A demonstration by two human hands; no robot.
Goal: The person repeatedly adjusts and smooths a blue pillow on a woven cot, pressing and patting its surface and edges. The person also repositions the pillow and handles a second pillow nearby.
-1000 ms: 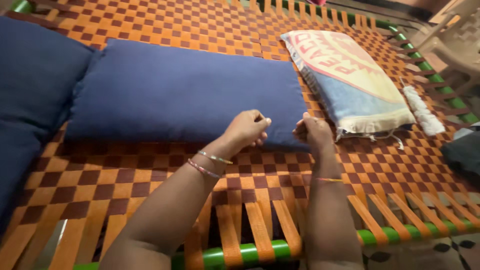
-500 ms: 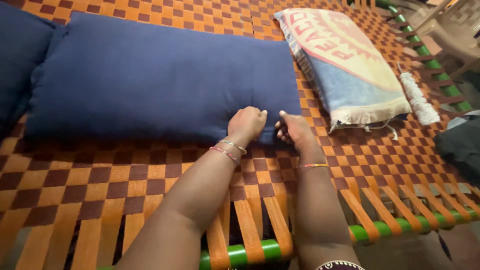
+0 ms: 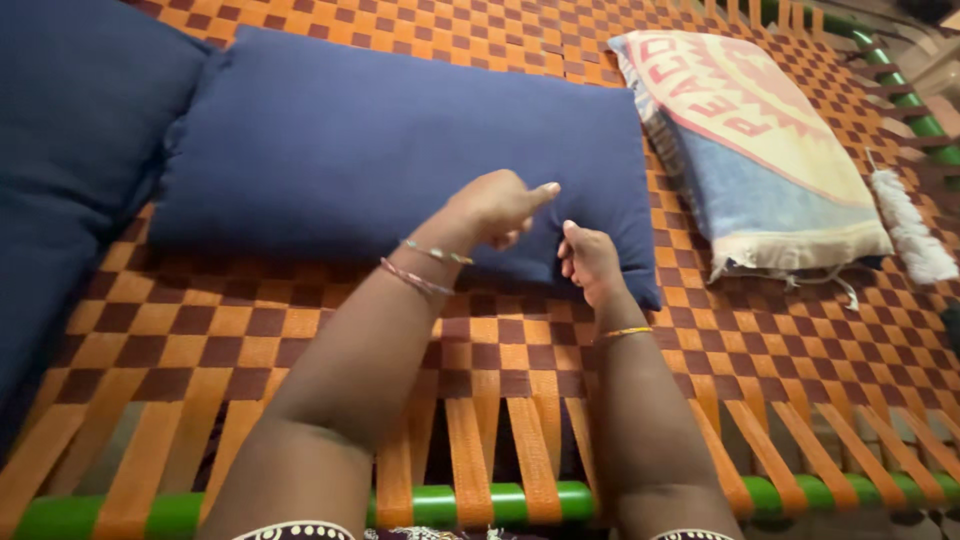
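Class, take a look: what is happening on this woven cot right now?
A person works with both hands at the near edge of a dark blue rectangular cushion lying on an orange-and-brown woven cot. The left hand hovers over it, pinched; the right hand touches its edge. A printed sack pillow lies alongside.

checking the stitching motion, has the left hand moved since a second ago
Yes. The left hand has lifted off the blue cushion's near edge, up over it.

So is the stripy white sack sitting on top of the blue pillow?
No, the sack lies beside the blue pillow, to its right, flat on the woven cot.
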